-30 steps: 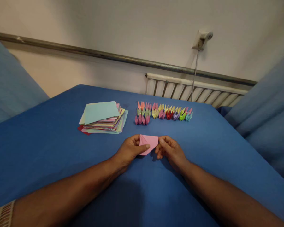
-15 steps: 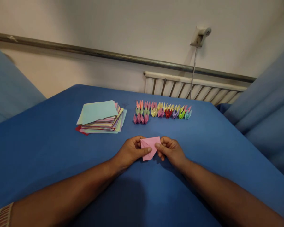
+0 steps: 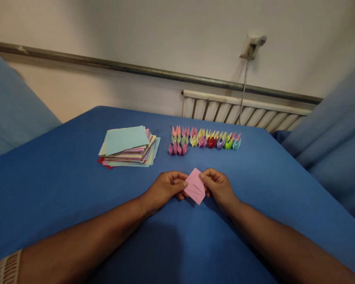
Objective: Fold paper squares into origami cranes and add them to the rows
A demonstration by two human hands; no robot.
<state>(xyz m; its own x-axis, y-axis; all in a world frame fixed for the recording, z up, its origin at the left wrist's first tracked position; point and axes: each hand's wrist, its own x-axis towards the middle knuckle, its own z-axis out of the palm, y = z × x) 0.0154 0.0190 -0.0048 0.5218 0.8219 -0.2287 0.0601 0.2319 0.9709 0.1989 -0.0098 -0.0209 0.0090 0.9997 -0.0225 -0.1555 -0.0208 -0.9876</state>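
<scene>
Between my two hands is a small folded sheet of pink origami paper (image 3: 195, 186), turned with one corner up and creases showing on its face. My left hand (image 3: 168, 187) pinches its left corner, thumb on top and fingers behind. At the upper right edge, my right hand (image 3: 219, 188) grips the paper between thumb and fingers. Just beyond my hands stand rows of small folded paper cranes (image 3: 202, 141) in pink, yellow, green, red, purple and blue.
A stack of coloured paper sheets (image 3: 126, 142) lies at the left on the blue-covered table (image 3: 77, 177). Behind the table are a metal rail (image 3: 130, 68), a white radiator (image 3: 219, 106) and a wall socket with a cord (image 3: 251, 49). Blue curtains (image 3: 334, 130) hang at both sides.
The pink paper has turned so one corner points up, and it has shifted slightly right. My left thumb has slid out to its left corner; my right thumb sits higher on it.
</scene>
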